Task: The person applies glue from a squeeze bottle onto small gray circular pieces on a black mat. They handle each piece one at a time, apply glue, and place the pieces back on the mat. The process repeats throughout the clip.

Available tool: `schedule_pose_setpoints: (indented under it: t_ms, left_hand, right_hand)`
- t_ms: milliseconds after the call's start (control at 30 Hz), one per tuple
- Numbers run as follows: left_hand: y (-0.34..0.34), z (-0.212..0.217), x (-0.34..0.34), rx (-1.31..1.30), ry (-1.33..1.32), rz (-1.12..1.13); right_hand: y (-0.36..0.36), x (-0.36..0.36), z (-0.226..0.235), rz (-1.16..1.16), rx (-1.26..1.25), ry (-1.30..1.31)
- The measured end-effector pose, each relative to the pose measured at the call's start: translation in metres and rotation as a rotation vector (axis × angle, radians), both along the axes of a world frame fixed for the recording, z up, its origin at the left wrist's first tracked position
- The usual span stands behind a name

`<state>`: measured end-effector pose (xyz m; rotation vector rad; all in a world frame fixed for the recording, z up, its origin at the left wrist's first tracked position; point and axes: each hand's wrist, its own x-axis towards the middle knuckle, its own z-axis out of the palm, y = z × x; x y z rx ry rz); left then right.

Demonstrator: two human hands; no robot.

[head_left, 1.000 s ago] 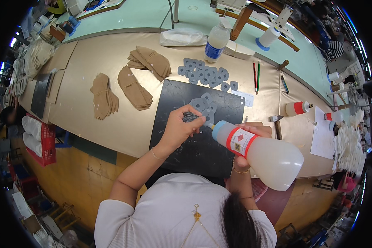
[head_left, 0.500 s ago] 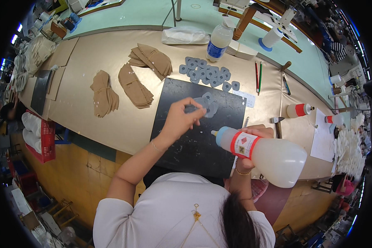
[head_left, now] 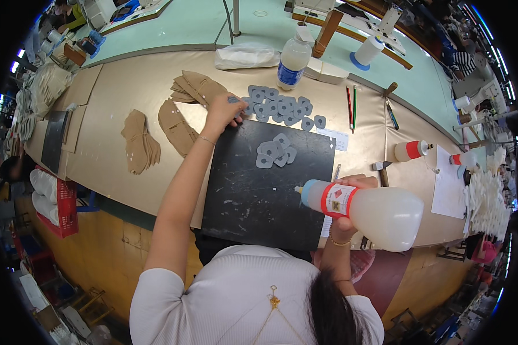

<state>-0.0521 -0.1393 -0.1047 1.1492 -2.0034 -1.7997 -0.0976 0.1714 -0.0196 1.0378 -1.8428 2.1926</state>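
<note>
My left hand [head_left: 223, 112] reaches to the far left corner of the black board [head_left: 242, 198], fingers curled round a small grey patch [head_left: 233, 99]. Beside it lies a scatter of grey rounded patches [head_left: 286, 107] with dark round centres. A smaller heap of these patches [head_left: 275, 152] rests on the board. In my right hand [head_left: 351, 201] is a large translucent squeeze bottle [head_left: 385, 217] with a red-edged label and pale liquid inside. It lies nearly level, its yellowish nozzle pointing left over the board's right side.
Brown bundled pieces [head_left: 140, 142] lie left of the board, with more stacks [head_left: 178, 127] beside my left forearm. A clear bottle with a blue label [head_left: 293, 60] stands behind the patches. Right are pencils [head_left: 354, 107], a brush [head_left: 381, 167] and a smaller red-labelled bottle [head_left: 411, 150].
My left hand has moved from the heap on the board to the far left, beside the scattered patches. My right hand still holds the bottle in nearly the same place.
</note>
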Motion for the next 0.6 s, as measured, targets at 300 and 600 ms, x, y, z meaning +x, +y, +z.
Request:
schedule_pose_setpoints:
  t_ms: [300,600]
  left_hand:
    - [0.023,0.038,0.050,0.838,0.411,-0.018]
    - [0.096,0.080,0.066,0.736,0.277,-0.170]
  right_hand:
    - [-0.007,-0.006,0.004,0.008,0.001,0.024]
    - [-0.014,-0.009,0.019,0.001,-0.077,0.117]
